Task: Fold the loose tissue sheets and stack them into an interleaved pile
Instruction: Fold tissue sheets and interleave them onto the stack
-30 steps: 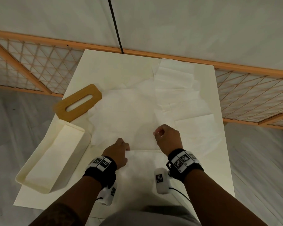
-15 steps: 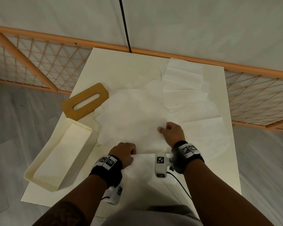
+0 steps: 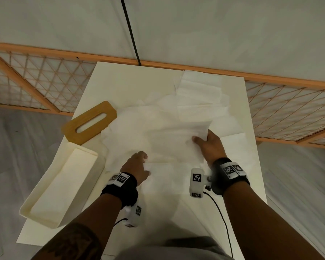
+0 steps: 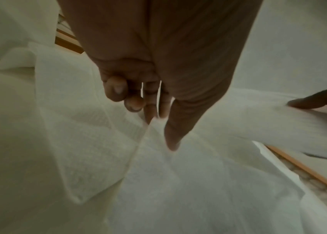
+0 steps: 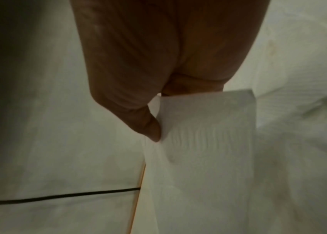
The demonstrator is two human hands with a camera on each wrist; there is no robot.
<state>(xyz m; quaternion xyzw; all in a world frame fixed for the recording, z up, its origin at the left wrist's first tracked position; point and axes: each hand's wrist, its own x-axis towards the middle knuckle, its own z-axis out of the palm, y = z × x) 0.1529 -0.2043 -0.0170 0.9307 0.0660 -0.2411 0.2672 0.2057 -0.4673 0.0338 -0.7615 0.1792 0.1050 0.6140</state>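
Several white tissue sheets (image 3: 199,91) lie spread over the cream table (image 3: 120,81). One large sheet (image 3: 169,145) lies in the middle between my hands. My left hand (image 3: 139,164) is at its near left edge; in the left wrist view the thumb and curled fingers (image 4: 148,114) pinch a raised fold of tissue (image 4: 138,150). My right hand (image 3: 206,143) is farther back on the right and holds the sheet's right side lifted off the table. The right wrist view shows its thumb (image 5: 150,128) pinching the tissue sheet (image 5: 204,134) against hidden fingers.
An open cream tissue box (image 3: 64,184) sits at the table's left edge, with its wooden slotted lid (image 3: 90,122) just behind it. A wooden lattice rail (image 3: 36,87) runs behind the table. A black cable (image 3: 131,34) hangs down the wall. More tissue covers the near table (image 3: 176,203).
My right hand has moved away from me and to the right, lifting the sheet's right side. My left hand has stayed at the near left edge.
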